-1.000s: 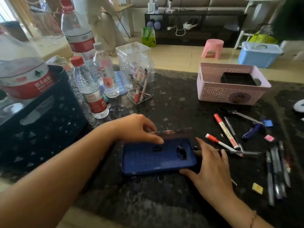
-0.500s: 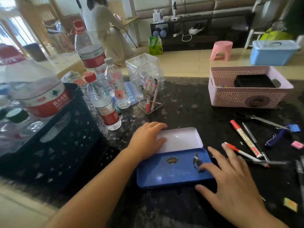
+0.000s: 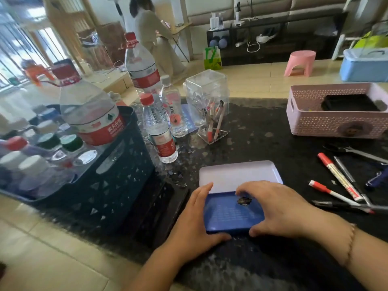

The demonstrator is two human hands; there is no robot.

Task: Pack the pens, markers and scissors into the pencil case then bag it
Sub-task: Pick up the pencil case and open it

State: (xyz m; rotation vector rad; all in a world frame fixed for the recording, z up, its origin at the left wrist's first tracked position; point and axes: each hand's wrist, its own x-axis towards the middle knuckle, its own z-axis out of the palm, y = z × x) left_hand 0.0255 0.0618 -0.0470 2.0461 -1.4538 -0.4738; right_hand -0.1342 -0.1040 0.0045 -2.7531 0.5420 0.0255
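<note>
I have both hands on the pencil case (image 3: 233, 213), which sits low and centre on the dark countertop (image 3: 262, 133). My left hand (image 3: 195, 219) cups its 9 o'clock end, fingers along the far edge and thumb at the near edge, a broad hold that pins it to the surface. My right hand (image 3: 279, 208) arches over the 3 o'clock end, fingertips on the blue face and thumb hooked at the near edge. The white panel (image 3: 239, 173) showing at 12 o'clock looks like the other half of the case, folded flat open, though my hands hide the hinge. I judge I'm steadying it so it lies open for loading.

The goods wait at 3 o'clock, well apart from the case: 2 red-capped markers (image 3: 336, 175), some dark pens (image 3: 344, 205) and the scissors (image 3: 357, 151) beyond them. Nothing is packed yet. The pink basket (image 3: 327, 122) stands at 2 o'clock.
</note>
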